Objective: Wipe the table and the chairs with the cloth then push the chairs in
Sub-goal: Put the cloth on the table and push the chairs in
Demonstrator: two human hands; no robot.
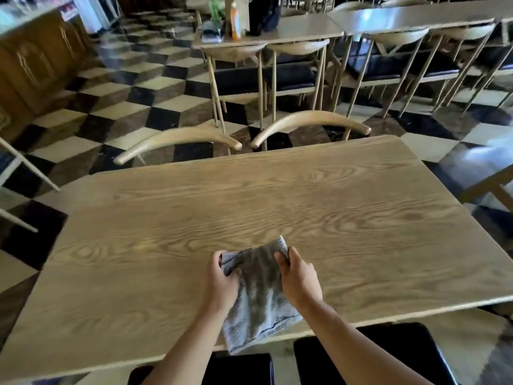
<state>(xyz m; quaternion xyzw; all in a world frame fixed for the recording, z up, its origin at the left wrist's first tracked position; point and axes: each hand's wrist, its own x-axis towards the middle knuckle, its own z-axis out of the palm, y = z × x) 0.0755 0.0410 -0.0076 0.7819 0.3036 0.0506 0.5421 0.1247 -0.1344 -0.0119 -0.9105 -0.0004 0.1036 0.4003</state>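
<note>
Cloth (259, 295), grey terry with a dark stripe near its edges, is held up over the near edge of the wooden counter (277, 195), lower end hanging past the counter edge. Left hand (222, 279) grips the upper left corner, fingers curled round the fabric; right hand (298, 276) pinches the upper right corner between thumb and fingers. Both forearms come in from the bottom of the view. Counter top is light oak-look grain. Two dark chair seats (369, 354) sit just under the near edge. On the far side, two curved wooden chair backs (177, 141) and (311, 120) stand just beside the counter edge, ends nearly meeting. Floor (111, 112) is a black, white and brown cube-pattern tile. Further back, another counter (277, 34) carries an orange bottle (235, 20), a green plant (216, 12) and a dark bag (263, 15), with more chairs tucked under it. Bottle label is too blurred to read; no other writing legible.
</note>
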